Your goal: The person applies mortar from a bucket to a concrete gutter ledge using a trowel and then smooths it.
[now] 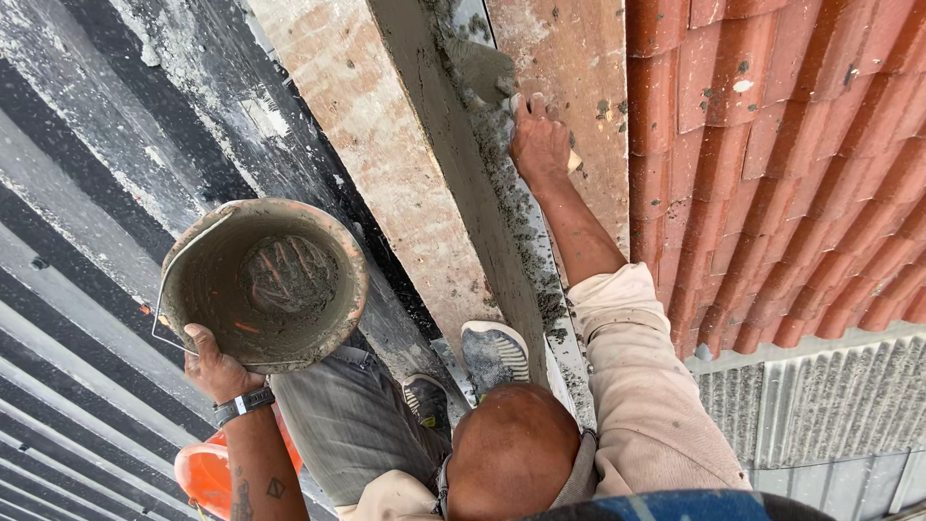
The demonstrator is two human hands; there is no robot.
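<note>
Left hand: closed on the near rim of a round bucket, thumb over the edge and fingers hidden beneath. It holds the bucket up with its mouth facing the camera. A dark wristband circles the wrist. The bucket's walls are coated in grey mortar, with a thin smeared layer left on its bottom.

Right hand: stretched to the far side of the scene, fingers curled round the pale handle of a trowel. The handle's end shows just right of the knuckles. The blade points away from the person, is loaded with wet grey mortar, and lies against a mortar strip. A beige sleeve is pushed back to the elbow.

The mortar strip runs from near to far between a weathered wooden board on its left and a pale rendered band on its right. Red clay roof tiles begin just right of that band. One shoe stands at the near end of the strip.

Dark corrugated metal sheeting fills the left of the scene, under and behind the bucket. A rounded orange object lies at the near left, partly hidden by the forearm. Grey ribbed sheeting lies at the near right, below the tiles.
</note>
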